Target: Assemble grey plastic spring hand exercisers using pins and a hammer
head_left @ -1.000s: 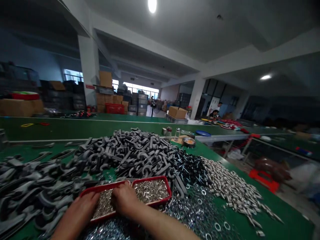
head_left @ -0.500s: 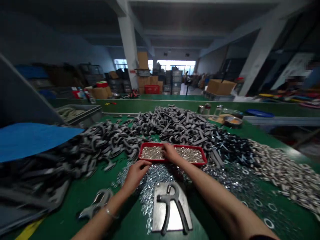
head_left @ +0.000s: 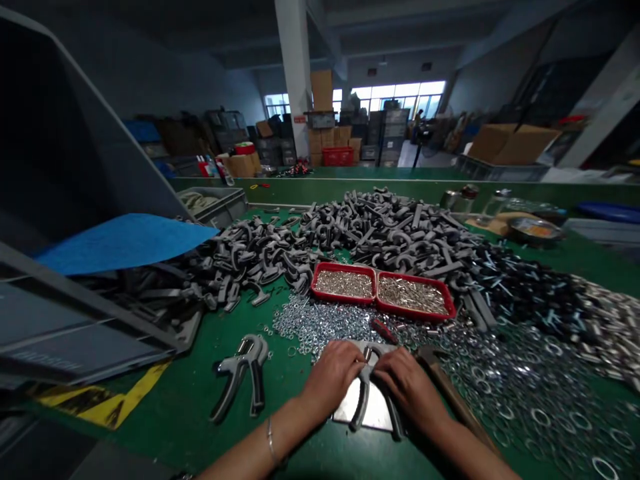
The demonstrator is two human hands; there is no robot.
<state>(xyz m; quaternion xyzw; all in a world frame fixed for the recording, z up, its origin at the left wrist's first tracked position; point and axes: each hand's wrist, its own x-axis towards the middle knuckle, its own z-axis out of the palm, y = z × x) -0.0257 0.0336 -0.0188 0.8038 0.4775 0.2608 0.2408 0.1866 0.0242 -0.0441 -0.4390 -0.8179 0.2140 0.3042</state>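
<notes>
On a shiny metal plate (head_left: 345,408) lies a grey hand-grip tool (head_left: 361,407) with two curved handles. My left hand (head_left: 333,373) is closed at its upper left side, fingertips pinched near the joint. Closed in the same way, my right hand (head_left: 407,381) is at the tool's upper right. Whatever small part the fingertips may hold is hidden. A second grip tool (head_left: 243,373) with a spring lies to the left. Two red trays (head_left: 376,285) of small metal pins stand beyond the plate.
Grey handle parts (head_left: 390,233) are heaped behind the trays. A hammer (head_left: 453,393) lies right of my right hand. Small nuts (head_left: 310,323), rings (head_left: 540,417), black parts (head_left: 530,280) and pale cylinders (head_left: 610,327) spread around. A grey crate (head_left: 90,333) stands left.
Both hands have moved from the red trays down to the grip tool on the plate. The view has turned left, and the second tool and the hammer now show more fully.
</notes>
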